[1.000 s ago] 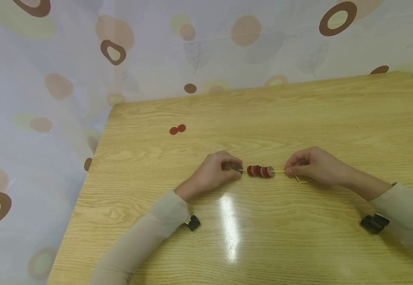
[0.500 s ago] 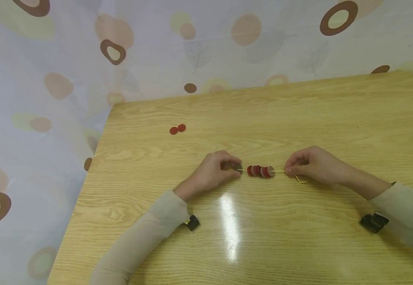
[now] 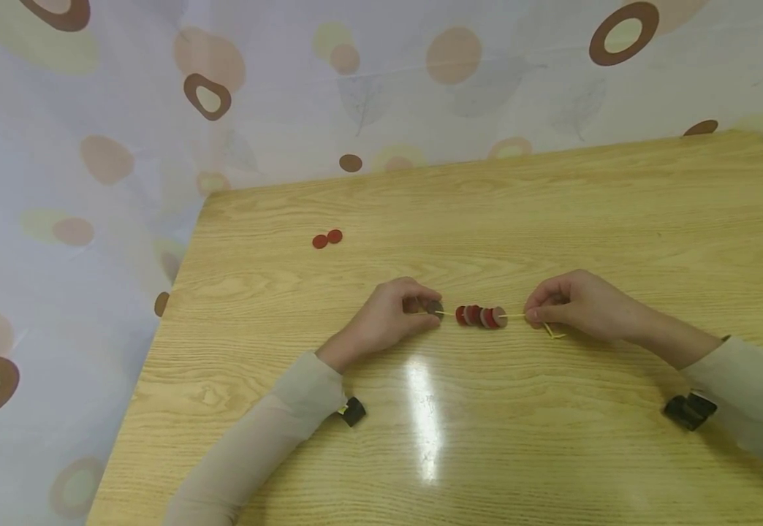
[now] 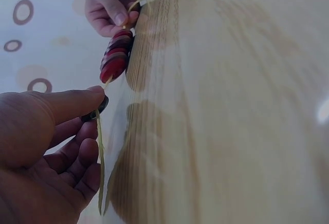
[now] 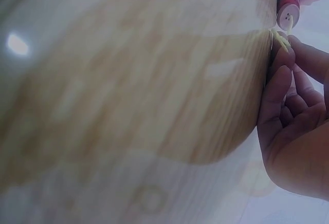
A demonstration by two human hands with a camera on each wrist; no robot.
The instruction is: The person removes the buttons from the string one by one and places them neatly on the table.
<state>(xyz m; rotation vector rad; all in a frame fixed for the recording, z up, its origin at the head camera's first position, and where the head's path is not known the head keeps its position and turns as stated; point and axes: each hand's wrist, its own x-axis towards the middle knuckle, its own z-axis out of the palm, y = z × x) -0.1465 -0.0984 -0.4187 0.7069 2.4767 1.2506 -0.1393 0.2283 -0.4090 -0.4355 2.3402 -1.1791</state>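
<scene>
My left hand [image 3: 388, 315] pinches a dark grey button [image 3: 434, 310] by its edge, between thumb and fingers. A yellow string [image 4: 101, 154] passes through that button, and its tail hangs below the hand in the left wrist view. Several red, brown and pinkish buttons [image 3: 480, 316] are threaded face to face on the taut string between my hands, with a gap on either side. My right hand [image 3: 588, 305] pinches the string near its other end, where a short knotted end [image 3: 555, 333] sticks out. In the right wrist view, holes show in the nearest pinkish button [image 5: 289, 16].
Two loose red buttons [image 3: 327, 239] lie side by side on the wooden table [image 3: 276, 292], beyond my left hand. A patterned curtain [image 3: 276, 88] hangs behind and to the left of the table. Black wrist cameras [image 3: 691, 410] sit under both sleeves.
My left hand has shifted slightly left with the dark grey button, widening its gap from the row of buttons. The right hand has stayed almost still.
</scene>
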